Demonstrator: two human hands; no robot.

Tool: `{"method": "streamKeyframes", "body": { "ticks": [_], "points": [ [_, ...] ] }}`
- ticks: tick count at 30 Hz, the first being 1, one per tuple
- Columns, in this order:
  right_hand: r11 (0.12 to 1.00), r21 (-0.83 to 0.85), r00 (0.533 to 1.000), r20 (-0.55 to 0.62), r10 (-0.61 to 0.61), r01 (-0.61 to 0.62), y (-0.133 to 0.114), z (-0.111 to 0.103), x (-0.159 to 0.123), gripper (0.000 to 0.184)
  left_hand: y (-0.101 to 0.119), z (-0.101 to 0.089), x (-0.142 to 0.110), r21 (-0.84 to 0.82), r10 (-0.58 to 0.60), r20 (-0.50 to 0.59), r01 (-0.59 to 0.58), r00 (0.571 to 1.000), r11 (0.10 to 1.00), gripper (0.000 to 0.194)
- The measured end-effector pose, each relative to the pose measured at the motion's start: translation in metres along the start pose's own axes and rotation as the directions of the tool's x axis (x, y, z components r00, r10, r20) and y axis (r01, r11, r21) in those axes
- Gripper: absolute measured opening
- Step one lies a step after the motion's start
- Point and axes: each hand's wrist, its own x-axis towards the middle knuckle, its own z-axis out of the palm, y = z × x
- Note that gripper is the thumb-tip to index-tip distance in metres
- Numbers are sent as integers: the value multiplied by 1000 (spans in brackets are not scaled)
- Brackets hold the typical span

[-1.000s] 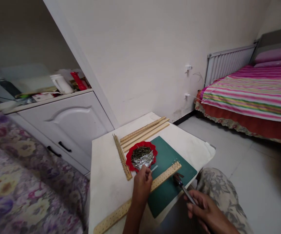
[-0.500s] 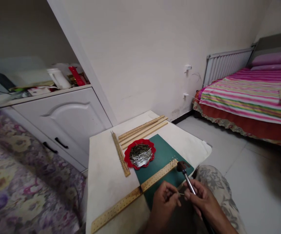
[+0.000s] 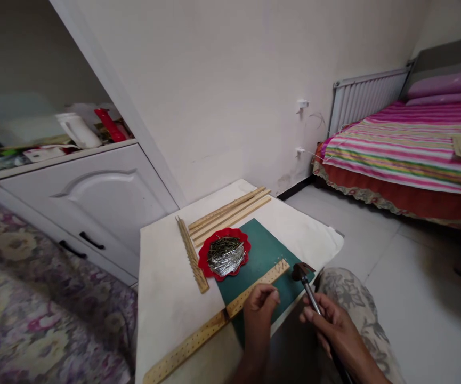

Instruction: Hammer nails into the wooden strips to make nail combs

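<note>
My right hand is closed round the handle of a small hammer, whose dark head hangs just above the green mat's right corner. My left hand is pinched shut on something too small to make out, right over a long wooden strip with a row of holes that lies slanted across the green cutting mat. A few nails stand in the strip's far end. A red scalloped dish heaped with metal nails sits beyond my left hand.
The low white table also carries a nail-studded strip and three plain wooden strips at the back. My patterned trouser knee is at the table's right. A white cabinet, floral bedding, a radiator and a striped bed surround it.
My left hand left the nail dish, came back towards my right hand, then moved onto the holed strip. The hammer rose off the mat and shifted slightly right.
</note>
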Motion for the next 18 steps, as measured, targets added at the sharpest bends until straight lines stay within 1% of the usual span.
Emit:
{"method": "streamKeyframes", "body": {
  "ticks": [1,4,6,9,12,18],
  "points": [
    [1000,-8,1000,13,9,-9,2,-2,0,37,3,-3,10,82,48,-36,-45,998,996,16],
    [999,-28,998,61,29,-28,7,-6,0,36,6,-7,40,273,200,-38,-182,979,945,17],
    [998,-41,996,74,44,-41,8,-5,-1,33,2,-5,53,351,260,-25,-235,965,906,16],
    [997,-42,996,71,62,-59,9,-5,-1,34,-8,-2,62,433,280,19,-260,960,863,15],
    [997,-36,995,69,70,-68,9,-6,2,34,-15,0,63,477,285,43,-271,957,836,16],
    [997,-44,995,71,73,-70,7,-9,5,33,-17,0,63,510,300,55,-285,952,812,16]
  ]
}}
